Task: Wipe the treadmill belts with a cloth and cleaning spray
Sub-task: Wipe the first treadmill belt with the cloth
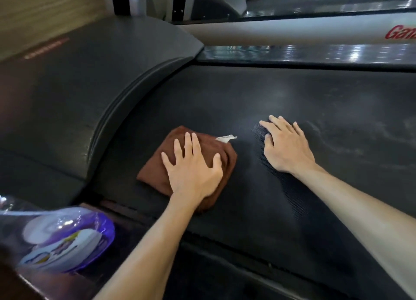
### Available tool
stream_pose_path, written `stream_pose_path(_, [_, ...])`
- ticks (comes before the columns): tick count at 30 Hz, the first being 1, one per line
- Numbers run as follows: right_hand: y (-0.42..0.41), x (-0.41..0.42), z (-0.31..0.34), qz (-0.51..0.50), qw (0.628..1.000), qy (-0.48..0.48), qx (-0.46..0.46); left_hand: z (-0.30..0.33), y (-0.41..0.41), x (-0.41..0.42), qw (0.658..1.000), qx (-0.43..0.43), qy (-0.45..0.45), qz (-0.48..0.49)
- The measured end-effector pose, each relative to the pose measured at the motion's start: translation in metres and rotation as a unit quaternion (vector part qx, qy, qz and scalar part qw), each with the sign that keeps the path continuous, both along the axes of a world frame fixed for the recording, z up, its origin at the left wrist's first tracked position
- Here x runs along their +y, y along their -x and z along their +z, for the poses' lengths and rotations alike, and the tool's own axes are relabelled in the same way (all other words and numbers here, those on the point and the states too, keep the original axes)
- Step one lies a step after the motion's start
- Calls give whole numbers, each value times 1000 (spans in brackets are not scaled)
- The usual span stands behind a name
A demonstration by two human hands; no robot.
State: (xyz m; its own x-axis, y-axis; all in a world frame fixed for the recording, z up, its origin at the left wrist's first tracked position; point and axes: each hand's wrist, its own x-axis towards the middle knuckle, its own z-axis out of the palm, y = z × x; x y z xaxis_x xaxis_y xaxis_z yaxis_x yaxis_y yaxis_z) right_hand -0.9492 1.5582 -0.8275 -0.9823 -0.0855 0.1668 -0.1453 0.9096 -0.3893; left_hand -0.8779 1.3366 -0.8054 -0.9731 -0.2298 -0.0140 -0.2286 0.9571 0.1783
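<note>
Lower left of frame, nearest: a purple spray bottle [67, 236] lies on its side, blurred, prob light plastic w/ liquid inside, best taken round the body. Mid-frame the left hand [193, 167] lies flat w/ fingers [177, 149] spread & straight, pressing a folded brown cloth [155, 171] on the belt [292, 92]; cloth looks soft & light, so palm pressure over its middle should drive it better than pinching an edge. Just right, the right hand [287, 146] lies flat on the ribbed belt, holding nothing; farther right the belt shows dusty streaks, likely still to wipe.

Left hand [193, 171] presses brown cloth [155, 173] on belt [292, 92]; right hand [288, 146] flat.
</note>
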Motion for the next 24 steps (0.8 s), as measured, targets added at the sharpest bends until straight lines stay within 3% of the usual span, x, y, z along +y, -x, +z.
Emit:
stream_pose_path(5, [0,3,0,10,1000,-4,-7,7,45,-57,999,-27,-3,35])
stream_pose_path(10, [2,-1,0,2,1000,-14,-3,-6,0,-63,993,-3,21,116])
stream_pose_path(14, [0,-2,1,-5,1000,-1,-8,-7,-27,-1,997,5,21,72])
stream_pose_path(17, [0,0,1,0,1000,-2,-7,-4,-5,-2,999,0,7,39])
stream_pose_path(24, [0,0,1,3,1000,-7,-13,-2,6,-91,985,-1,7,172])
